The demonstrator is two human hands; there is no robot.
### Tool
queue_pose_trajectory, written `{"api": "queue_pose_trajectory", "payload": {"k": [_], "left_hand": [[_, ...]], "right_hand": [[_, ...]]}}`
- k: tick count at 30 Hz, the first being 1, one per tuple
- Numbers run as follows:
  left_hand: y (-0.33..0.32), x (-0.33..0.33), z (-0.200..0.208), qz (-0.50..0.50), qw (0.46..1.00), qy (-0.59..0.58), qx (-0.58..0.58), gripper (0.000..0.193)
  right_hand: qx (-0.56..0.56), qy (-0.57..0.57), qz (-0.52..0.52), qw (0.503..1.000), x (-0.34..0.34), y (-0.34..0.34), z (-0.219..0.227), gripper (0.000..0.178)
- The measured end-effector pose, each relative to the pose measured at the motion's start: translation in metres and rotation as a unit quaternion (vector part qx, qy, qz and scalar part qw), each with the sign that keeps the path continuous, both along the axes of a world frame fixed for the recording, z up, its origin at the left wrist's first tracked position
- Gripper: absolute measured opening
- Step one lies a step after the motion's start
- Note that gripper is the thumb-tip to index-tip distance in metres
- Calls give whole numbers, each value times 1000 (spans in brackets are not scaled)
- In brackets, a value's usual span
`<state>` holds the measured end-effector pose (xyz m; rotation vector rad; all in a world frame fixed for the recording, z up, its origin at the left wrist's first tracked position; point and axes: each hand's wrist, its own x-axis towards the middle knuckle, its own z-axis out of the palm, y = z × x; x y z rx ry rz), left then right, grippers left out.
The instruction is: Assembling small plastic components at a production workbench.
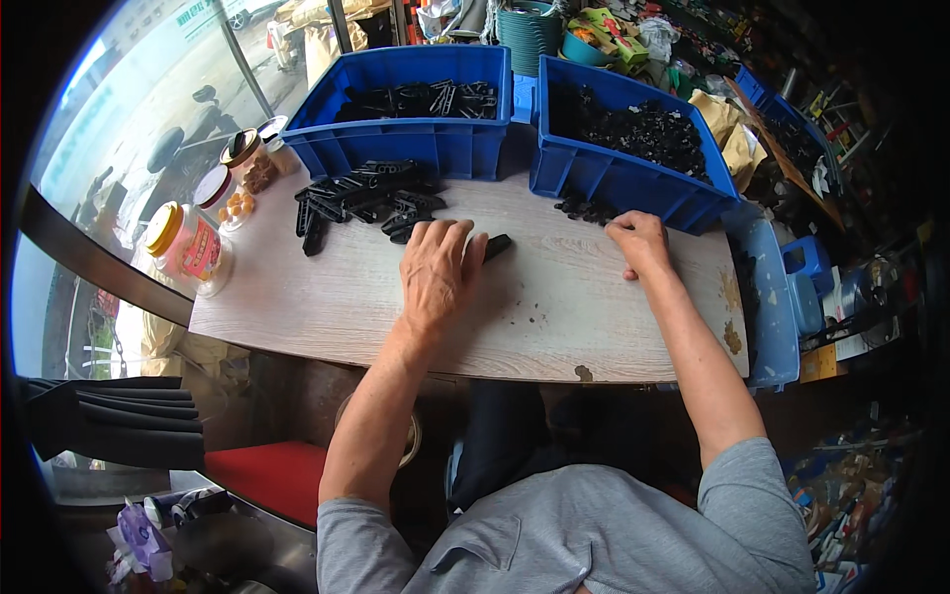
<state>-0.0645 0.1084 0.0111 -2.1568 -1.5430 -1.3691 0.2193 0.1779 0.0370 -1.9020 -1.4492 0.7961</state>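
Note:
My left hand [435, 272] lies palm down over the table, its fingers curled round a long black plastic piece [498, 246] whose end sticks out beyond the thumb. Just past that hand is a loose pile of long, slotted black plastic parts [341, 198]. To the right, my right hand [641, 243] has thumb and fingers pinched together at the edge of a small heap of little black parts [582, 208]. Whatever is between those fingertips is too small to make out. Both hands work above the pale wood-grain table [594, 307].
Behind the piles stand a blue bin [406, 148] of long black parts and another blue bin [623, 163] of small black parts. Lidded jars [193, 247] line the table's left side by the window. A light-blue tub [779, 307] stands against the right edge.

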Motion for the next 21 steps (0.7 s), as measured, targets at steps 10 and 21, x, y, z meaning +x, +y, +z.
{"api": "queue_pose_trajectory", "payload": {"k": [10,21], "left_hand": [[-50,94,-12,-165,921,-306,-175,27],[-32,117,-11,-201,859,-398,-253,18]], "right_hand": [[-112,284,-16,952,15,-33,7,18],[-103,396,125,904,-11,-78,-2,19]]}}
